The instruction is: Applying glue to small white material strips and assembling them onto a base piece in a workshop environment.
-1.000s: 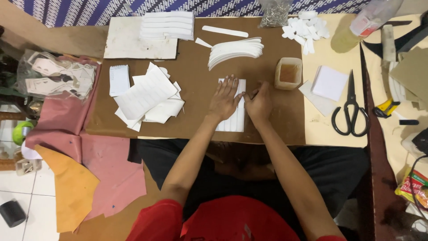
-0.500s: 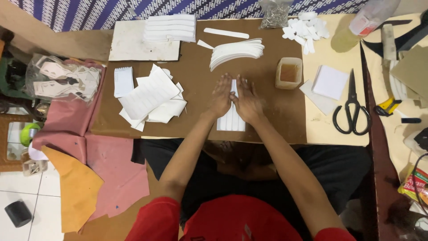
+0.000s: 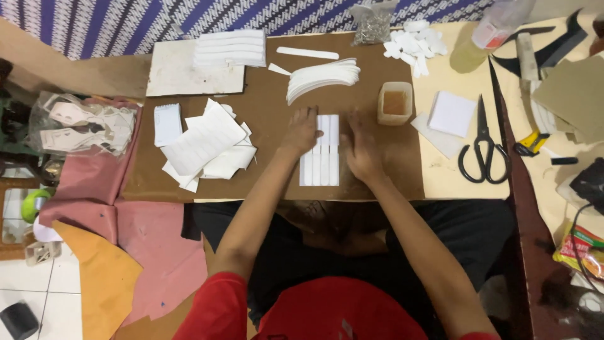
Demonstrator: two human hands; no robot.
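White paper strips [image 3: 321, 151], laid side by side on brown cardboard counter [image 3: 264, 119]; left hand [image 3: 301, 132] and right hand [image 3: 360, 146] lay flat, fingers spread, flanking them, gripping nothing; black scissors [image 3: 483, 141] well apart.

Black scissors [image 3: 483, 148] beside a white pad [image 3: 452, 113]; tub [image 3: 395, 102] perhaps holding glue

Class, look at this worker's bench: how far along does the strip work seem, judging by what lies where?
Done, it seems: a fanned stack of curved white pieces lies at the back of the brown board. In hand: the left hand and right hand flank a row of white strips laid side by side. Left, probably: the loose pile of white sheets and the glue pot sit untouched.
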